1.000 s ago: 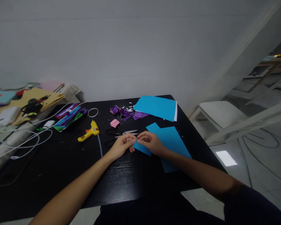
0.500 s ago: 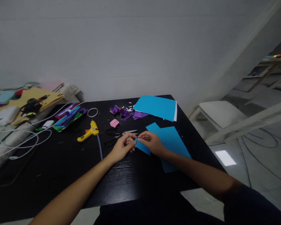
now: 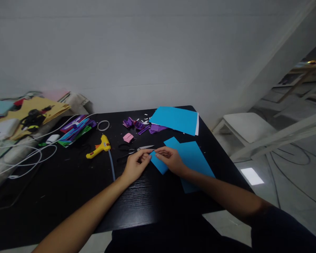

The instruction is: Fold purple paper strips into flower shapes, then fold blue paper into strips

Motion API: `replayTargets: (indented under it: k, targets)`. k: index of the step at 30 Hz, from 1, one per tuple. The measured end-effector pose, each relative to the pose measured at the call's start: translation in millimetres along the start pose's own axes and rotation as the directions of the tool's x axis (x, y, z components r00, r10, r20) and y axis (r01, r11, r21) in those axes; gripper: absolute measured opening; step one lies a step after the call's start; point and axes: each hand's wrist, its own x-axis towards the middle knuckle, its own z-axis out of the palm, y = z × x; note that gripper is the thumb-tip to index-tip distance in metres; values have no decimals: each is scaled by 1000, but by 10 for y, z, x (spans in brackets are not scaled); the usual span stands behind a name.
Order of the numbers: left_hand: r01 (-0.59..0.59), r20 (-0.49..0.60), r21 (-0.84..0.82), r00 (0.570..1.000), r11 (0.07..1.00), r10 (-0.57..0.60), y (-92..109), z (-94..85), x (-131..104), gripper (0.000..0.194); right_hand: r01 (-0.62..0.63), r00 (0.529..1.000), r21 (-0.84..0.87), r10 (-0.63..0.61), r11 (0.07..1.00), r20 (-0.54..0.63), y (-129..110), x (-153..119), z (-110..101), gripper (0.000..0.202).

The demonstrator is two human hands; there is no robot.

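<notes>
Between my two hands is a small piece of blue paper (image 3: 159, 166), its upper end pinched by the fingers. My left hand (image 3: 137, 164) is closed at the paper's left corner, thumb and fingertips together. With bent fingers, my right hand (image 3: 171, 161) grips the same paper from the right and covers part of it. Under my right forearm lie larger cut pieces of blue paper (image 3: 195, 158). Scissors (image 3: 145, 147) with dark handles rest just beyond my left hand, blades pointing right.
On the black table (image 3: 137, 207) are a yellow glue gun (image 3: 99, 147), a grey tape ring (image 3: 103, 125), a folded pink paper (image 3: 128, 137), purple paper pieces (image 3: 158, 128) and blue sheets (image 3: 175, 119). White cables (image 3: 39, 154) and a paper pile are left; a white stool (image 3: 242, 126) stands right.
The small blue paper has turned so that more of its flat face shows below my fingers. Both hands stay in nearly the same place, still pinching its upper end.
</notes>
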Motion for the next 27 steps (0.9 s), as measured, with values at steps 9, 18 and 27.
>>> replayTargets:
  k: [9,18,27]
  targets:
    - [-69,-40,10,997,998,70,-35,8,6,24,-8,1000,31,9,999,-16,25,1,1,27]
    - [-55,-21,-29,998,998,55,-43,0,-3,25,12,1000,37,-12,999,1,11,-8,0,28]
    - [-39,-19,-66,999,997,38,-46,9,17,25,6,1000,47,-5,999,-9,-6,-17,-3,28]
